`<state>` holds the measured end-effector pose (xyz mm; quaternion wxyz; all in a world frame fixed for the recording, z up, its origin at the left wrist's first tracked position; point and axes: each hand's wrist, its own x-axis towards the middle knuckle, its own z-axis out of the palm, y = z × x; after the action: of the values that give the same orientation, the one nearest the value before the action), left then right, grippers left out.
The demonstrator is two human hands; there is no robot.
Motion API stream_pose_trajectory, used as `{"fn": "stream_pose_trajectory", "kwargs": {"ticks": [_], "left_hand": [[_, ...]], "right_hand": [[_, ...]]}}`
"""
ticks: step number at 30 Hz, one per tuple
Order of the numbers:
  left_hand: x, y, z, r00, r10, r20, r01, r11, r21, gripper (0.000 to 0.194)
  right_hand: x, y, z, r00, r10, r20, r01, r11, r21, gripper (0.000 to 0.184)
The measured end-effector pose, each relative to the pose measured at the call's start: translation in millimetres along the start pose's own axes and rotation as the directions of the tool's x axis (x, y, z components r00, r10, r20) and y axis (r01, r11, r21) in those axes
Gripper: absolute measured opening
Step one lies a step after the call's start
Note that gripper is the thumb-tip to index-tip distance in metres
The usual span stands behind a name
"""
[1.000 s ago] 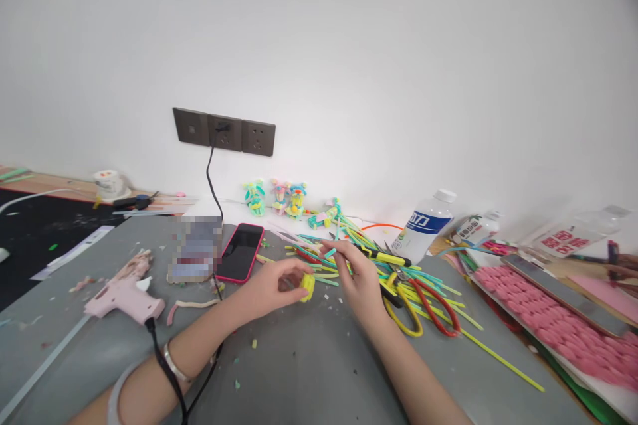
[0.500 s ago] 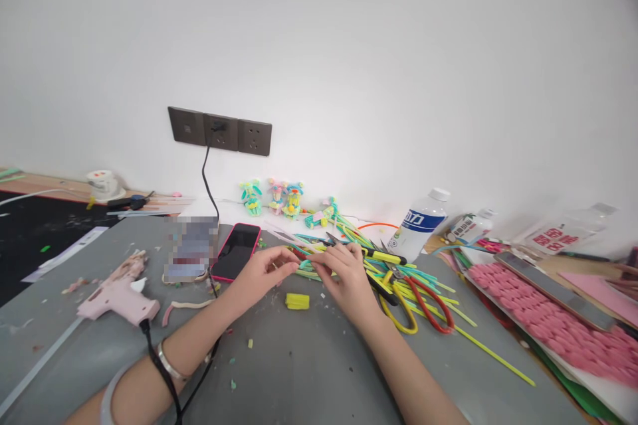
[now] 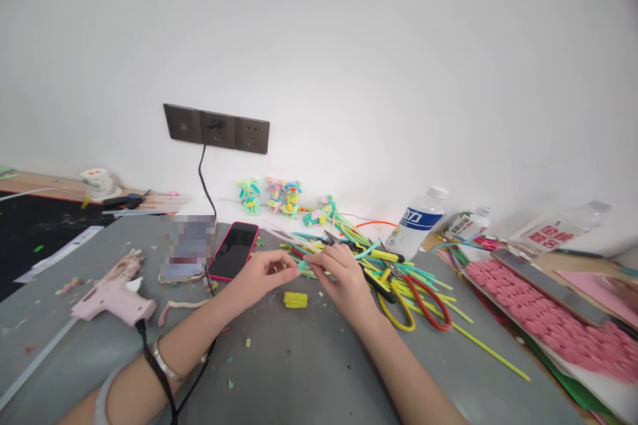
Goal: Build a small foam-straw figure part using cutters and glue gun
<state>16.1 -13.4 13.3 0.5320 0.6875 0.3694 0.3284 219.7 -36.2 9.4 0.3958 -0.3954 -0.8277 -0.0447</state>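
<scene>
My left hand and my right hand meet at the near edge of a heap of yellow, teal and red foam strips. Both pinch the same thin teal strip between fingertips, low over the grey table. A small yellow rolled foam piece lies on the table just in front of my hands, touched by neither.
A pink glue gun with a black cord lies at the left. A pink-cased phone is behind my left hand. Yellow and red scissors, a water bottle, small foam figures and a pink foam tray stand right and behind.
My left hand has set down the yellow rolled piece and reached forward to the strip heap. Both hands now pinch a teal strip together.
</scene>
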Motion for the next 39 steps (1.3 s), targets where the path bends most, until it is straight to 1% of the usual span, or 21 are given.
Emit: {"fn": "stream_pose_trajectory", "kwargs": {"ticks": [4, 7, 11, 15, 18, 22, 24, 27, 29, 31, 34, 39], "left_hand": [[0.8, -5.0, 0.9, 1.0, -0.008, 0.021, 0.008, 1.0, -0.022, 0.027], [1.1, -7.0, 2.0, 0.997, -0.043, 0.057, 0.045, 0.998, -0.037, 0.029], [0.6, -5.4, 3.2, 0.992, -0.064, 0.113, 0.073, 0.995, -0.07, 0.03], [-0.7, -0.5, 4.0, 0.992, -0.062, 0.111, 0.071, 0.995, -0.077, 0.031], [-1.7, 4.0, 3.9, 0.996, -0.047, 0.076, 0.053, 0.995, -0.085, 0.033], [-1.5, 5.1, 1.8, 1.0, 0.022, -0.003, -0.022, 0.997, -0.076, 0.032], [-1.1, 3.2, 0.7, 0.998, 0.046, -0.03, -0.048, 0.996, -0.075, 0.03], [-0.7, 0.1, 0.6, 0.997, 0.053, -0.059, -0.062, 0.987, -0.149, 0.03], [-0.8, -0.9, 1.7, 0.994, 0.046, -0.097, -0.066, 0.974, -0.217, 0.029], [-1.1, -0.6, 3.8, 0.988, 0.033, -0.149, -0.073, 0.961, -0.268, 0.028], [-1.8, 1.5, 7.9, 0.977, 0.024, -0.214, -0.092, 0.946, -0.312, 0.027], [-2.9, 2.8, 12.7, 0.957, 0.045, -0.286, -0.14, 0.936, -0.322, 0.026]], "right_hand": [[0.1, -3.5, 0.6, 1.0, 0.017, -0.011, -0.016, 0.998, 0.061, 0.017], [0.5, -7.4, 1.0, 0.999, 0.033, -0.017, -0.03, 0.992, 0.118, 0.018], [0.3, -10.3, 1.3, 0.999, 0.026, -0.023, -0.022, 0.986, 0.167, 0.017], [-0.1, -11.0, 1.3, 0.999, 0.032, -0.031, -0.025, 0.981, 0.192, 0.017], [0.0, -12.0, 0.8, 0.997, 0.075, -0.035, -0.065, 0.971, 0.232, 0.016], [0.0, -13.7, 0.4, 0.985, 0.163, -0.05, -0.144, 0.954, 0.263, 0.011], [-0.4, -14.5, 1.0, 0.978, 0.2, -0.049, -0.181, 0.948, 0.261, 0.013], [-1.2, -16.2, 3.2, 0.97, 0.242, -0.025, -0.227, 0.935, 0.273, 0.015], [-1.8, -17.7, 5.2, 0.965, 0.264, -0.005, -0.25, 0.921, 0.299, 0.015], [-2.0, -19.8, 7.3, 0.962, 0.271, 0.007, -0.259, 0.909, 0.327, 0.017], [-1.2, -24.1, 9.7, 0.967, 0.252, 0.039, -0.248, 0.899, 0.36, 0.019], [1.3, -31.1, 12.7, 0.972, 0.211, 0.107, -0.236, 0.878, 0.417, 0.019]]}}
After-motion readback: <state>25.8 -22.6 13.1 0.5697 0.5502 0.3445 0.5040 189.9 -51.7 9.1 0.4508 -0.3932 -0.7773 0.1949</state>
